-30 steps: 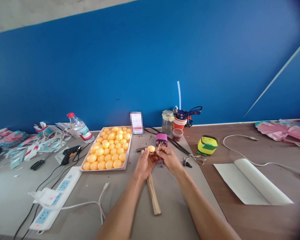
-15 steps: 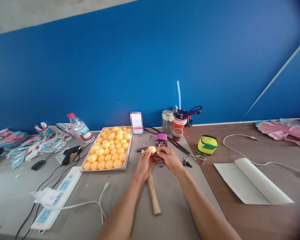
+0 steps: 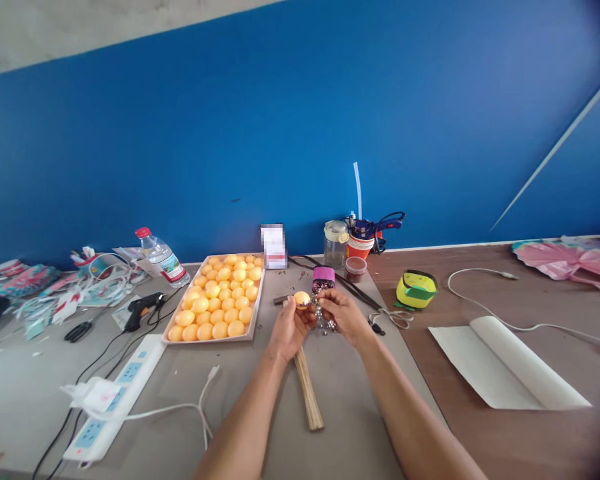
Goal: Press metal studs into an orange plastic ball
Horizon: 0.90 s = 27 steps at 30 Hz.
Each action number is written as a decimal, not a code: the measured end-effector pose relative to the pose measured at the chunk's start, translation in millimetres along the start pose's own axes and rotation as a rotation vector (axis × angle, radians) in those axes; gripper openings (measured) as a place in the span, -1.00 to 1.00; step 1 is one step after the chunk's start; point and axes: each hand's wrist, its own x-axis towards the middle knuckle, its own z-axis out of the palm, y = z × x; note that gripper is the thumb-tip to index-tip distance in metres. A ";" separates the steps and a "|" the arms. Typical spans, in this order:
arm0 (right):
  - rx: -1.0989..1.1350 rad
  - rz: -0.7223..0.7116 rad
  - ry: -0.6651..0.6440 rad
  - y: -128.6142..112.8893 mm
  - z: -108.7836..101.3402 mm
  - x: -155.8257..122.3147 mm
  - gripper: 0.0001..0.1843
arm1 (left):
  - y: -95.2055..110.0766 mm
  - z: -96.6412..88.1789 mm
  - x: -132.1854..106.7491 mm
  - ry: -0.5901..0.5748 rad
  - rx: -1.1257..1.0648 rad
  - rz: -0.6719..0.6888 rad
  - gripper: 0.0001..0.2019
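Observation:
My left hand [image 3: 289, 327] is closed round a small orange ball [image 3: 302, 299], held just above the table. My right hand [image 3: 341, 312] is pinched close beside the ball, and a short string of small shiny beads [image 3: 324, 319] hangs from its fingers. A pink box of beads [image 3: 323, 278] stands just behind my hands. A wooden-handled hammer [image 3: 307, 388] lies on the table under my left wrist. Left of my hands sits a tray [image 3: 257, 313] filled with several orange balls.
A power strip [image 3: 111, 397] with white cables lies at front left, a glue gun [image 3: 141, 307], scissors [image 3: 77, 330] and a water bottle [image 3: 160, 257] beyond it. A jar [image 3: 335, 243], cups with tools [image 3: 363, 239], a yellow-green tape measure [image 3: 415, 289] and a rolled white sheet [image 3: 505, 363] are to the right.
My right hand has drawn slightly away from the ball, and the hanging beads now show below its fingers. My left hand keeps the ball in place.

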 end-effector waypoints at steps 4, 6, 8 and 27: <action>-0.714 -0.153 0.145 3.7 -10.0 -0.3 -0.79 | 5.4 -3.6 2.1 0.030 -0.079 -0.055 -0.62; -1.013 -0.141 0.127 5.4 -7.8 -4.6 -0.73 | 5.9 -4.5 2.5 0.019 -0.093 -0.066 -0.62; -1.223 -0.123 0.088 6.9 -2.5 -8.8 -0.72 | 5.4 -5.1 2.9 0.014 -0.108 -0.065 -0.64; -0.890 -0.181 0.260 14.6 2.9 -2.0 -0.76 | 8.5 -3.4 -0.2 -0.054 -0.191 -0.053 -0.65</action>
